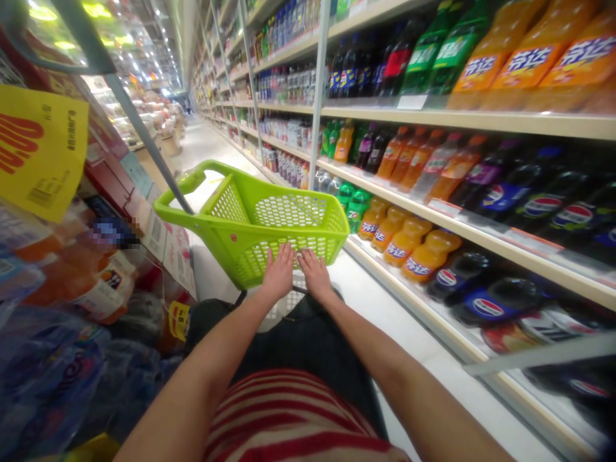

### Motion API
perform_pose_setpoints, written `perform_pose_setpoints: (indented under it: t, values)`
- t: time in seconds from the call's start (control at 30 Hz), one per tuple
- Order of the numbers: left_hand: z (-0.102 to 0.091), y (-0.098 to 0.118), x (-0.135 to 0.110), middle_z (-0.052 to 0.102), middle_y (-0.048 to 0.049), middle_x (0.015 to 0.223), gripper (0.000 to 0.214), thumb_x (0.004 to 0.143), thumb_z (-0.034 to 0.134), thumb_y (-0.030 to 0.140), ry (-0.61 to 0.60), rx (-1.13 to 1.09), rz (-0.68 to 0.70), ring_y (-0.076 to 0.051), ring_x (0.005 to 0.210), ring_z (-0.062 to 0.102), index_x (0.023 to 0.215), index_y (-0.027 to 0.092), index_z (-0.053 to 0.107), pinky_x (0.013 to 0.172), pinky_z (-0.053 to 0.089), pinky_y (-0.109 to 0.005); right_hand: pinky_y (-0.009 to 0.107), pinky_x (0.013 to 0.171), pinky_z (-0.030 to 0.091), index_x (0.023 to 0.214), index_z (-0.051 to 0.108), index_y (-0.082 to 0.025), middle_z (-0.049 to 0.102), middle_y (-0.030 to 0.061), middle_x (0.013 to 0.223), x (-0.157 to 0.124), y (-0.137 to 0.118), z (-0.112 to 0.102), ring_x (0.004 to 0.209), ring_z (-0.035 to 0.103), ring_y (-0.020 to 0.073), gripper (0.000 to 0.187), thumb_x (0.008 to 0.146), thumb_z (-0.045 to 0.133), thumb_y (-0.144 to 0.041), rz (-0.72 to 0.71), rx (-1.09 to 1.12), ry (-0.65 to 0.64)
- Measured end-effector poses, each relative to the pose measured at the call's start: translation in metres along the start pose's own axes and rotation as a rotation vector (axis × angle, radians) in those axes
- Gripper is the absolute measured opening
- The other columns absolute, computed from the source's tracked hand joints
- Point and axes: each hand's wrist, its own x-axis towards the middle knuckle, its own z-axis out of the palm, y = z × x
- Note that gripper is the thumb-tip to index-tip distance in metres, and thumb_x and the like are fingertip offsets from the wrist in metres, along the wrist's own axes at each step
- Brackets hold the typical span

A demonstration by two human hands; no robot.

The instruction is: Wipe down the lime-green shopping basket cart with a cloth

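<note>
A bright green shopping basket cart (225, 240) with perforated walls stands in front of my knees, its looped handle end toward the left. No goods show in the visible part of its inside. My left hand (279, 273) is at the near side wall, fingers stretched out and thumb apart. Close beside it on the right, my right hand (314, 276) lies with fingers extended toward the same wall. Both hands seem to rest against the basket, though firm contact cannot be made out. Neither hand holds anything that I can see.
On the right, a shelf (481, 122) carries rows of drink bottles, with orange soda bottles (418, 256) low down. Stacked wrapped bottles (52, 372) and a yellow price sign (41, 151) crowd the left. A grey pole (144, 138) slants past the basket. The pale floor (380, 301) runs along the aisle.
</note>
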Motion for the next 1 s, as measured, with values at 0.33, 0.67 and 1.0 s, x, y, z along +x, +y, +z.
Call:
perform_pose_setpoints:
  t: [0.33, 0.67, 1.0]
  values:
    - [-0.007, 0.015, 0.018, 0.014, -0.0134, 0.15, 0.066, 0.075, 0.035, 0.01, -0.015, -0.015, -0.007, -0.024, 0.138, 0.01, 0.139, 0.004, 0.022, 0.109, 0.007, -0.054, 0.05, 0.108, 0.015, 0.13, 0.043, -0.018, 0.032, 0.0106, 0.144, 0.035, 0.015, -0.037, 0.135, 0.022, 0.0195, 0.049, 0.084, 0.034, -0.006, 0.063, 0.006, 0.145]
    - [-0.002, 0.033, 0.025, 0.015, -0.013, 0.15, 0.063, 0.077, 0.035, 0.013, -0.062, 0.018, 0.039, -0.024, 0.137, 0.013, 0.139, 0.006, 0.024, 0.109, 0.011, -0.053, 0.047, 0.103, 0.027, 0.122, 0.052, -0.015, 0.05, 0.0123, 0.131, -0.007, 0.032, -0.012, 0.132, 0.029, 0.0214, 0.041, 0.085, 0.036, -0.008, 0.031, -0.039, 0.196]
    - [-0.002, 0.058, 0.048, 0.019, -0.0129, 0.149, 0.06, 0.079, 0.032, 0.012, 0.002, 0.007, 0.111, -0.025, 0.137, 0.015, 0.138, 0.005, 0.026, 0.109, 0.011, -0.054, 0.049, 0.103, 0.024, 0.119, 0.053, -0.014, 0.046, 0.0142, 0.134, 0.011, 0.064, -0.03, 0.134, 0.025, 0.0213, 0.04, 0.086, 0.033, -0.009, 0.147, -0.08, 0.258]
